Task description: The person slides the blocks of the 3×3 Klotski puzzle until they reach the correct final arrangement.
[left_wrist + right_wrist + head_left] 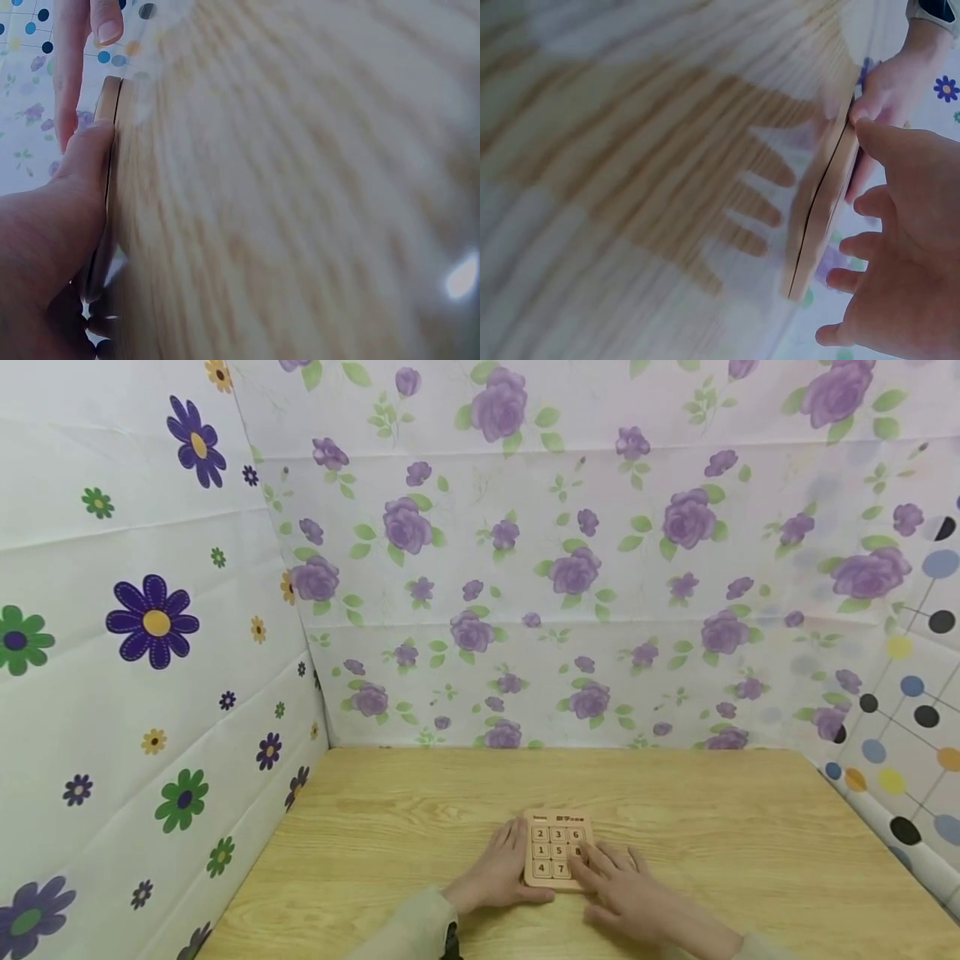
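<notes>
A flat wooden number slide puzzle lies on the wooden table. Its tiles read 2, 3, 6 on top, 1, 5 and a partly covered 8 in the middle, then 4 and 7 below. The lower right corner is hidden under fingers. My left hand holds the board, fingers along its left side and thumb at the near edge. My right hand lies over the right side with fingers extended, a fingertip on the right column. In the right wrist view the right hand hovers along the board's edge, fingers spread.
The wooden table reaches back to a curtain with purple roses. A daisy-patterned curtain hangs on the left, a dotted one on the right. The table's glossy surface reflects the hand in the right wrist view.
</notes>
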A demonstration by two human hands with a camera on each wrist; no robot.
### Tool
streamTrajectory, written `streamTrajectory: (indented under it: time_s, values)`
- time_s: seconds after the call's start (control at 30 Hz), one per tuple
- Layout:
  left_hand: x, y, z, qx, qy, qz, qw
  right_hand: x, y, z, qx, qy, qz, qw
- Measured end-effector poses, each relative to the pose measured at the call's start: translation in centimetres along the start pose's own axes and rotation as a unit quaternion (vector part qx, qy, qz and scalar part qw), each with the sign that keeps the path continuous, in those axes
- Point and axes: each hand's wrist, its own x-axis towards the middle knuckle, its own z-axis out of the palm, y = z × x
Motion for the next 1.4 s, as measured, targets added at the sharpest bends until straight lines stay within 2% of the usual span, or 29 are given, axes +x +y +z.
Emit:
streamTrajectory:
  time_s: [0.4,0.77,1.0,1.4]
  values:
    - [0.2,0.2,0.2,0.018,0.008,-0.007,0.9998,0.3,-1.1,-0.2,-0.004,-0.007,-0.038,0.9992]
    - [0.2,0.4,0.5,0.02,0.005,-0.008,0.9998,0.5,-1.4,0.0,0.005,-0.028,-0.032,0.9991]
    - [0.2,0.3,0.6,0.019,0.007,-0.005,0.9998,0.5,-1.1,0.3,0.001,-0.024,-0.036,0.9991]
    - [0.2,0.2,0.4,0.021,0.01,-0.005,0.9997,0.0,-1.0,0.0,-0.01,-0.026,-0.019,0.9994]
